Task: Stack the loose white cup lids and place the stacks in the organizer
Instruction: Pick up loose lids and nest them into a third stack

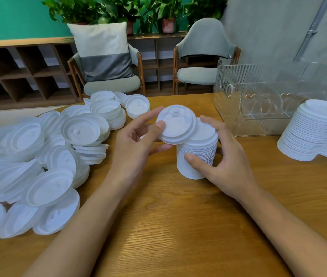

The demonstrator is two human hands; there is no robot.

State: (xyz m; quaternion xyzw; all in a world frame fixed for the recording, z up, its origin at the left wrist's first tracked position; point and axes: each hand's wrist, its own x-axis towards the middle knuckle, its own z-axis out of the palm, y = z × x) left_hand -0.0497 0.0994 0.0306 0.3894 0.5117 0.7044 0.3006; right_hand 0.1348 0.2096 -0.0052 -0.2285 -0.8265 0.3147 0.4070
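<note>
Lid (175,124) pinched tilted in my left hand (138,142) hides part of the upright stack (198,154) that my right hand (226,162) grips.

The wooden tabletop (168,226) carries a sprawling heap of loose white lids (38,156) along its left side, many of them overlapping and tilted. Near the middle, a tall stack of lids (200,150) stands upright. At the far right sits a clear ribbed organizer (258,108). Nearer, by the right edge, two more stacks (306,132) stand side by side, touching.
</note>
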